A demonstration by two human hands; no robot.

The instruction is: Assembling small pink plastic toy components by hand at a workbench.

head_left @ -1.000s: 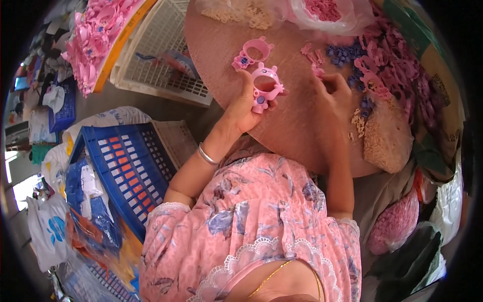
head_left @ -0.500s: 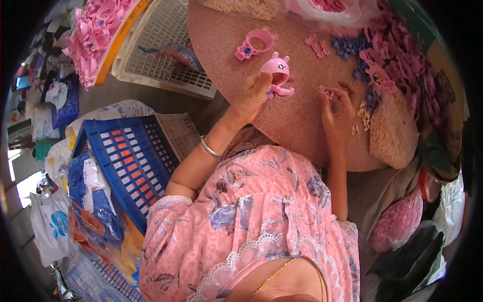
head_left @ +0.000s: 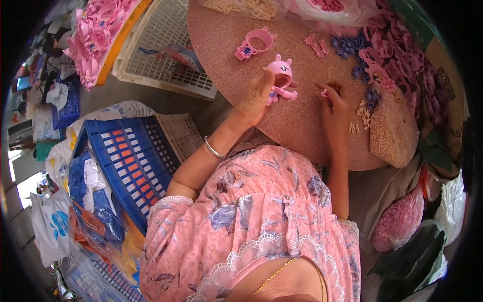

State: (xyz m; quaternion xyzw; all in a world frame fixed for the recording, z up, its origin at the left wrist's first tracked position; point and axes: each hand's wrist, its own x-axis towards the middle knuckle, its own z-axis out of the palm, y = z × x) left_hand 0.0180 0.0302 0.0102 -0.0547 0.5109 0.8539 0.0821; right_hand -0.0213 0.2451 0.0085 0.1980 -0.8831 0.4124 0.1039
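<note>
My left hand [head_left: 255, 98] grips a pink plastic toy figure [head_left: 280, 75] with a rounded eared head, a hollow opening and a small body below. To the right of it, my right hand [head_left: 338, 103] pinches a small pink plastic part [head_left: 324, 92] between thumb and forefinger, above the round table [head_left: 302, 126]. A second pink figure piece [head_left: 259, 41], with a ring-shaped head and a blue-marked body, lies farther back on the table. Small pink limb-like parts [head_left: 317, 45] lie beyond my right hand.
Blue small parts [head_left: 349, 46] and a heap of pink pieces [head_left: 387, 55] cover the table's right side. A bag of beige pieces [head_left: 395, 131] sits at the right edge. White crate [head_left: 166, 55] and blue crate [head_left: 133, 161] stand on my left; pink pieces [head_left: 98, 43] fill a container behind.
My right hand has turned slightly, with the small pink part now nearer its fingertips. My left hand and the toy figure have shifted a little to the right and nearer.
</note>
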